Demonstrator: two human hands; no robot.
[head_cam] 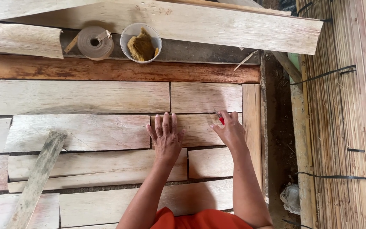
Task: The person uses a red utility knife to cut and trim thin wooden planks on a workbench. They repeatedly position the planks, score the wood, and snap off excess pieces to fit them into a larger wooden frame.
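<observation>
Pressing flat with fingers spread, the left hand (166, 138) pins a pale veneer strip (193, 129) on the table (106, 70), apparently so it is kept steady. A red-handled cutter (220, 117) is clenched in the right hand (230, 132) at the strip's edge. Farther left, a tape roll (95, 43) and bowl (141, 42) are seen; nothing blocks the hands.

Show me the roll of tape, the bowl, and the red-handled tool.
roll of tape (95, 43), head view, on its wound side.
bowl (128, 35), head view, on its left inner wall.
red-handled tool (221, 121), head view, on its red handle.
</observation>
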